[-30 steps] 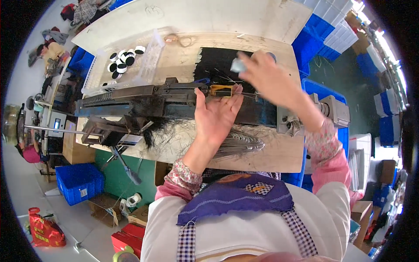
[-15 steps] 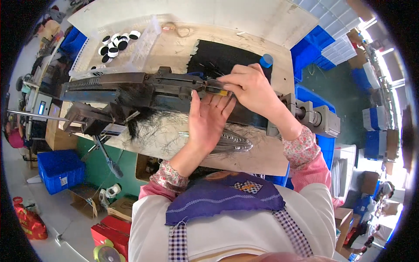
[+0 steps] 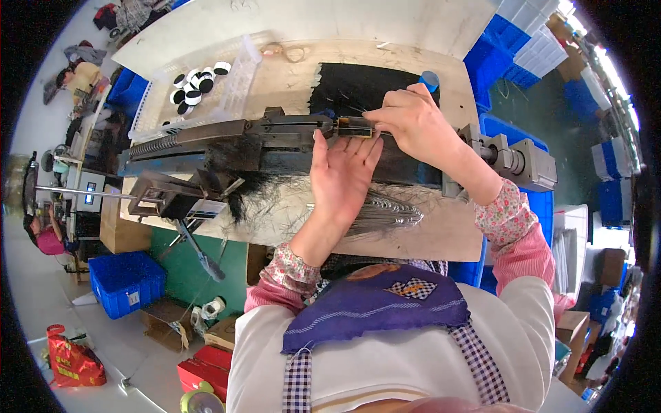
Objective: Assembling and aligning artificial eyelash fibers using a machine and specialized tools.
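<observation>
A long dark metal machine (image 3: 227, 146) lies across the table. My left hand (image 3: 339, 177) is palm up at its near side, fingers stretched out, with the fingertips under a small metal block (image 3: 354, 126) that shows a yellowish edge. No object shows on the palm. My right hand (image 3: 416, 127) is at the right end of that block, thumb and index finger pinched together; what they hold is too small or hidden to tell. A looped bundle of shiny wire (image 3: 392, 210) lies on the table below the machine. Black bristles (image 3: 237, 175) hang from the machine's near side.
A clear plastic basket (image 3: 241, 82) holds several white-and-black round pieces. Beyond the machine lie a black cloth (image 3: 344, 79) and a blue round cap (image 3: 429, 80). A grey cylindrical machine part (image 3: 513, 162) is at the right end. Loose bristles litter the wooden table (image 3: 441, 241).
The whole view has shifted, so the scene sits farther right. The small metal block now shows more of its yellowish edge above my left fingertips. Both hands remain at it.
</observation>
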`<state>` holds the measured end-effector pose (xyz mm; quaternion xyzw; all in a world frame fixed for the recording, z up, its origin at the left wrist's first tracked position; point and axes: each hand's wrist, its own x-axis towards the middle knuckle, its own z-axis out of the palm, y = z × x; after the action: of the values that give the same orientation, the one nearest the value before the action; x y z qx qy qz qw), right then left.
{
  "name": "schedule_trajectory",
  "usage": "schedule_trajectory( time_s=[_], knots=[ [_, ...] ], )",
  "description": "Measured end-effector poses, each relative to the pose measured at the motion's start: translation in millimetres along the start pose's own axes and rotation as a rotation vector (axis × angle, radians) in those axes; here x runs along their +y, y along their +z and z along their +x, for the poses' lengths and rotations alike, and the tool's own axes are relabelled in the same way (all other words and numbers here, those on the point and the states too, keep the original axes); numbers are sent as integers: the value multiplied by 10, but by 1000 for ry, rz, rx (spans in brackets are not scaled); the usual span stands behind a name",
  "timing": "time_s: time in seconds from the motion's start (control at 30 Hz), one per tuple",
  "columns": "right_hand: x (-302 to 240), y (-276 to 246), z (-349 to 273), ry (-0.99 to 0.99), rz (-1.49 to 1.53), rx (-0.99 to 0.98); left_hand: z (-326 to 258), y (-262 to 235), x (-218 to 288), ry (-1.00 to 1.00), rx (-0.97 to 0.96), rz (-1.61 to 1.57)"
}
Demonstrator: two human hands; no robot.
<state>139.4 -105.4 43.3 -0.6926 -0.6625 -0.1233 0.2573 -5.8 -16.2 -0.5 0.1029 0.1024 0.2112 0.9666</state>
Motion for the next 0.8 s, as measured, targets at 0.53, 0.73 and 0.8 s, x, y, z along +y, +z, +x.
schedule_trajectory(
  time_s=[0.53, 0.73, 0.8],
  knots=[
    [48, -45, 208, 174, 120, -228, -30, -46, 62, 16, -18, 37],
    [-21, -78, 187, 146, 82, -221, -39, -40, 88, -9, -63, 27],
    [-48, -83, 188, 141, 69, -223, -41, -40, 79, -12, -47, 11]
  ],
)
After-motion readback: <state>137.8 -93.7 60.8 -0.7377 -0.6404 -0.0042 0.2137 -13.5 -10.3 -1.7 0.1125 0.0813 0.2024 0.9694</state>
